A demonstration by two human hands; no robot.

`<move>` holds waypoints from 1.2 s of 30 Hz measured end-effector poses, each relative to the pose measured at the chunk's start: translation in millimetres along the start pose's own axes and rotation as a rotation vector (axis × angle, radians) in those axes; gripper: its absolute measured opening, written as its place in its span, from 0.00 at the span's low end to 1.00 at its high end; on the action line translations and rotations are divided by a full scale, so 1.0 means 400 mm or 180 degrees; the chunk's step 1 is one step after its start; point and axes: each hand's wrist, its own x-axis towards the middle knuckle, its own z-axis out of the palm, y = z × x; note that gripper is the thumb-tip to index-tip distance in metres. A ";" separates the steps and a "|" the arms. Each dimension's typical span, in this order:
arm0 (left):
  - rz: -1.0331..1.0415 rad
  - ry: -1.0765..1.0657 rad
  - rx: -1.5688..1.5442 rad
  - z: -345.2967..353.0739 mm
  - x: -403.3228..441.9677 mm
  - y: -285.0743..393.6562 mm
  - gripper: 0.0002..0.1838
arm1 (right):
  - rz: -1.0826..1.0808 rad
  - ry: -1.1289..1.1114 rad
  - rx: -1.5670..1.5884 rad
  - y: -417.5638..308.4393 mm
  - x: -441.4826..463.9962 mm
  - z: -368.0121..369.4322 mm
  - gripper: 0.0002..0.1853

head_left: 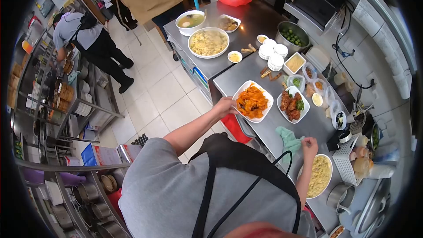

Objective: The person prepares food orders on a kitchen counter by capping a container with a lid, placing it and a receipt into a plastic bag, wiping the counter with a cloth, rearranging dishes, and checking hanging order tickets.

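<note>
My left hand (226,106) grips the left rim of a white square bowl (240,89) of glossy orange food (252,101), which is at the near edge of the steel counter. To its right stands another white bowl (304,111) with browned meat pieces and green garnish. My right hand (310,146) has its fingers closed at the corner of a pale green cloth (288,140) lying on the counter. Just below that hand, partly behind my forearm, is a round white dish of yellow food (320,176).
Stacked white small dishes (276,61), a pot of green vegetables (291,35) and bagged garnishes (309,71) line the back. Large bowls (208,42) stand on the far counter. A white basket of bottles (348,161) is at right. A co-worker (86,35) bends over shelving at left.
</note>
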 end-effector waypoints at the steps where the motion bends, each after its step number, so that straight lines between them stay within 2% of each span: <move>1: -0.0038 0.0069 0.0064 0.000 0.008 -0.003 0.11 | 0.0227 -0.0184 0.0372 -0.011 0.000 -0.016 0.05; 3: -0.0084 0.0147 0.0123 0.002 0.021 -0.008 0.11 | 0.0460 -0.0380 0.0741 -0.034 0.003 -0.038 0.05; 5: -0.0125 0.0123 0.0217 0.000 0.032 -0.008 0.11 | 0.0839 -0.0702 0.1839 -0.056 0.002 -0.048 0.05; 8: -0.0227 -0.0081 0.0107 -0.032 0.083 -0.007 0.13 | 0.1143 -0.0961 0.2315 -0.102 0.011 -0.034 0.04; 9: -0.0246 -0.0106 0.0125 -0.040 0.096 0.010 0.13 | 0.1165 -0.0930 0.2314 -0.126 0.016 -0.020 0.04; 11: -0.0435 -0.0372 0.0365 -0.066 0.126 0.043 0.15 | 0.0701 -0.0689 0.1807 -0.187 0.024 0.022 0.03; 15: -0.0521 -0.0822 0.0873 -0.129 0.197 0.138 0.16 | 0.0787 -0.0772 0.1670 -0.290 0.075 0.167 0.05; 16: -0.0328 -0.1023 0.1584 -0.141 0.212 0.171 0.16 | 0.0942 -0.0851 0.1521 -0.294 0.093 0.224 0.06; 17: -0.0508 -0.1257 0.1421 -0.171 0.261 0.173 0.16 | 0.0858 -0.0779 0.1462 -0.268 0.106 0.298 0.06; 18: -0.0659 -0.1155 0.1152 -0.188 0.287 0.180 0.16 | 0.0783 -0.0752 0.1229 -0.275 0.124 0.355 0.07; 19: -0.0695 -0.1252 0.1369 -0.195 0.301 0.198 0.17 | 0.0836 -0.0527 0.1174 -0.290 0.142 0.417 0.08; 21: -0.0511 -0.1384 0.2006 -0.197 0.320 0.232 0.19 | 0.0864 -0.0265 0.0321 -0.318 0.196 0.506 0.08; 22: -0.0594 -0.1520 0.1998 -0.188 0.324 0.254 0.19 | 0.0824 -0.0104 0.0251 -0.324 0.230 0.540 0.08; 23: -0.0344 -0.1444 0.2193 -0.180 0.323 0.273 0.19 | 0.0765 0.0032 0.0182 -0.325 0.257 0.570 0.08; 24: -0.0084 -0.1350 0.2376 -0.175 0.326 0.282 0.19 | 0.0903 -0.0033 0.0263 -0.355 0.286 0.575 0.08; 26: -0.0009 -0.1382 0.2402 -0.170 0.348 0.283 0.19 | 0.1040 -0.0042 0.0297 -0.352 0.353 0.595 0.07; 28: 0.0004 -0.1376 0.2422 -0.173 0.371 0.281 0.20 | 0.0442 -0.0030 0.1309 -0.309 0.405 0.630 0.08; 29: 0.0058 -0.1405 0.2444 -0.176 0.384 0.279 0.19 | 0.0483 -0.0023 0.1262 -0.300 0.420 0.628 0.08; 31: 0.0106 -0.1452 0.2450 -0.173 0.400 0.283 0.19 | 0.0889 -0.0861 0.1323 -0.337 0.459 0.597 0.06; 32: 0.0066 -0.1506 0.2469 -0.172 0.401 0.290 0.19 | 0.0917 -0.0862 0.1308 -0.355 0.466 0.589 0.06; 34: 0.0061 -0.1578 0.2507 -0.174 0.411 0.289 0.19 | 0.0546 -0.1178 0.1136 -0.377 0.477 0.583 0.04; 36: 0.0091 -0.1563 0.2505 -0.177 0.420 0.283 0.20 | 0.0565 -0.1138 0.0930 -0.405 0.476 0.585 0.05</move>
